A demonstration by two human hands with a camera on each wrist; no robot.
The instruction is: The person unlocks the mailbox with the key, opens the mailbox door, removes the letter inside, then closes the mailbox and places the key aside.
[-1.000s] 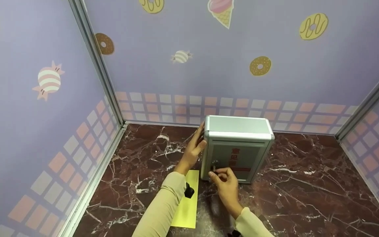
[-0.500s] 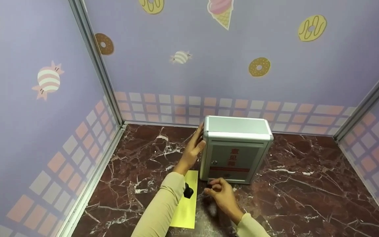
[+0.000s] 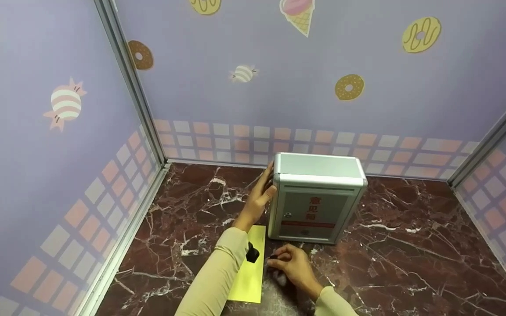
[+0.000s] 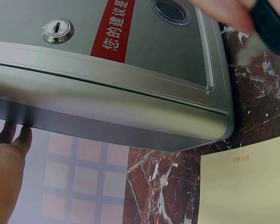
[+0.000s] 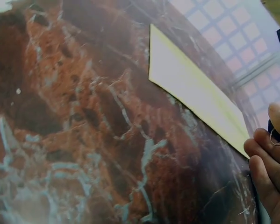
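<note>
A silver metal box (image 3: 294,202) with red lettering stands upright on the table. My left hand (image 3: 256,204) rests along its left side, with straight fingers on the side and the thumb near the front edge. The round lock (image 4: 58,31) on the box's door shows a bare keyhole in the left wrist view. Low in front of the box, my right hand (image 3: 294,265) pinches a key (image 5: 271,128) with a dark head and a small metal ring. In the left wrist view the key's head shows dark between the fingertips; its blade is blurred.
A yellow envelope (image 3: 251,281) lies on the dark red marbled table (image 3: 389,263), partly under my left forearm. A black wrist camera (image 3: 253,253) sits at my left wrist. Purple patterned walls (image 3: 301,101) enclose the table behind and at both sides.
The key was at the lock one second ago. My right hand has drawn it out and moved down and slightly left, away from the box. The left hand has stayed in place.
</note>
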